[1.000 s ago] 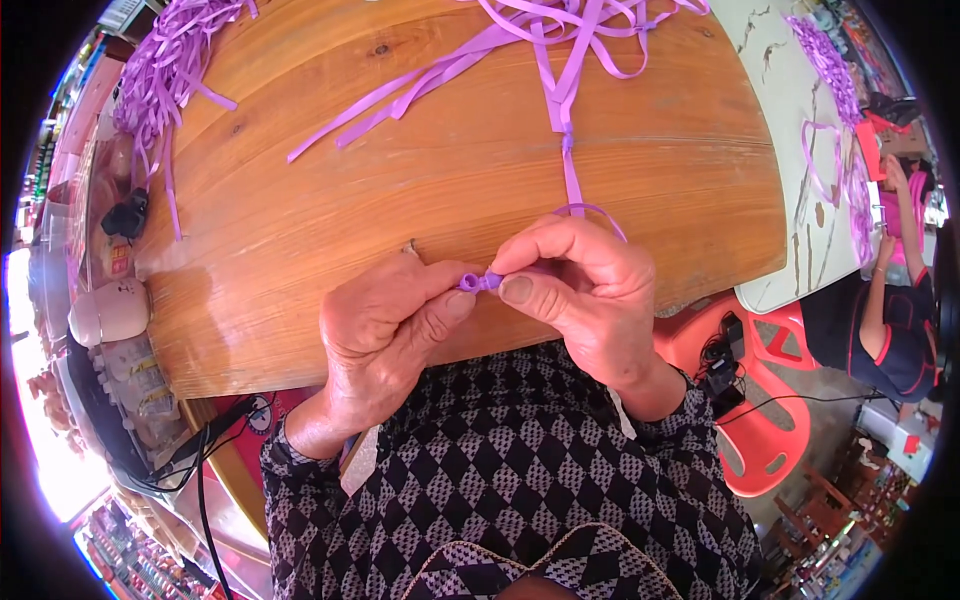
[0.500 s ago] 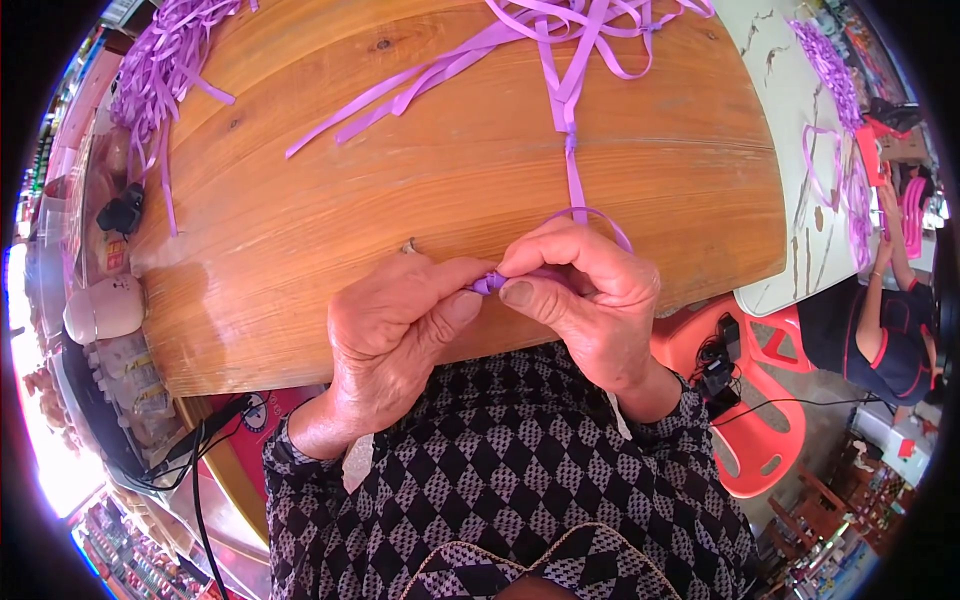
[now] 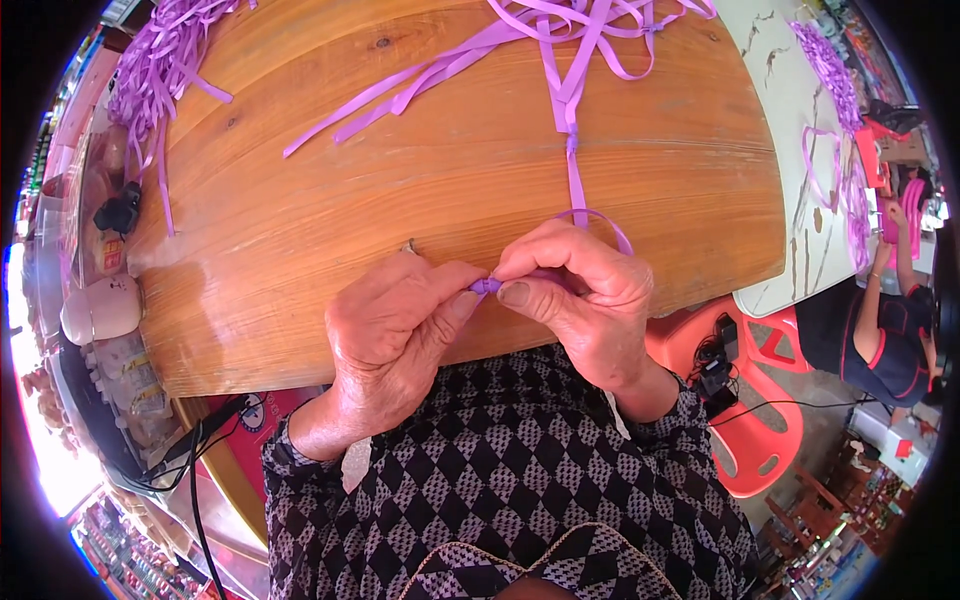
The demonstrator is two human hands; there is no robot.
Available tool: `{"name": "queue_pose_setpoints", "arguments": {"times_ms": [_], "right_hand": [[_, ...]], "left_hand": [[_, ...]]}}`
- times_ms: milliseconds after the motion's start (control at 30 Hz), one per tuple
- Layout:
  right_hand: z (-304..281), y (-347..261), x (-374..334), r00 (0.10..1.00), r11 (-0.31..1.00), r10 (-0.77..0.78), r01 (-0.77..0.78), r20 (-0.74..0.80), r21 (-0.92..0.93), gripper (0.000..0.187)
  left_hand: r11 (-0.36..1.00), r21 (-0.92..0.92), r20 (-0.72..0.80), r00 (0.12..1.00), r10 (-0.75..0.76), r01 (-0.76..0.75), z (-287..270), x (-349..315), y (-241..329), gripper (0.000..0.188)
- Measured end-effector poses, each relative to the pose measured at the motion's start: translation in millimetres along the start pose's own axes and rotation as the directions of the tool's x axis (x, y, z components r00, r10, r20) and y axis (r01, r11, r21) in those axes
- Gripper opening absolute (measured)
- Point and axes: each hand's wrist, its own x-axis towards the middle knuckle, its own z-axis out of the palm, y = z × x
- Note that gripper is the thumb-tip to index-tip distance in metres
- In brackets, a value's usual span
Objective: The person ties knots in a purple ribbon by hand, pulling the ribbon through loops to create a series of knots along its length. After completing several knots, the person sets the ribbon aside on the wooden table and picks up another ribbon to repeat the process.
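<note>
A small knot in a purple ribbon sits between my two hands, above the near edge of the wooden table. My left hand pinches it from the left with thumb and forefinger. From the other side my right hand pinches the ribbon right beside the knot. A loop of the ribbon rises behind my right fingers. Beyond them, a ribbon strip with another knot runs up to a loose tangle of purple ribbons at the far side.
More purple ribbons hang in a bunch at the far left. A pale rounded case lies by the left edge. At right are a marble-patterned table, an orange chair with black cables, and another person at work.
Both hands have shifted very slightly left, keeping their pinch on the ribbon. The knot looks a little more compact. At right, the other person's hands have moved.
</note>
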Motion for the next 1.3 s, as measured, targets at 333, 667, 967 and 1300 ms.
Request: {"name": "queue_pose_setpoints", "arguments": {"times_ms": [333, 667, 967, 1300], "right_hand": [[5, 9, -4, 0.999, 0.999, 0.022, -0.02, -0.038, 0.046, 0.01], [9, 19, -8, 0.984, 0.985, -0.169, 0.166, -0.06, -0.048, 0.011], [17, 20, -7, 0.947, 0.959, -0.278, 0.265, -0.159, -0.099, 0.012], [-42, -16, 17, 0.97, 0.971, 0.239, -0.237, -0.038, 0.043, 0.009]], "left_hand": [[0.996, 0.077, -0.042, 0.998, 0.046, -0.043, 7, -2, -6, 0.016], [0.97, -0.214, -0.089, 0.987, -0.136, 0.114, 22, -13, -14, 0.011], [0.995, 0.069, -0.292, 0.952, 0.094, -0.077, 37, -10, -11, 0.008], [0.953, -0.188, -0.005, 0.97, -0.244, 0.238, 13, 0, 16, 0.057]]}}
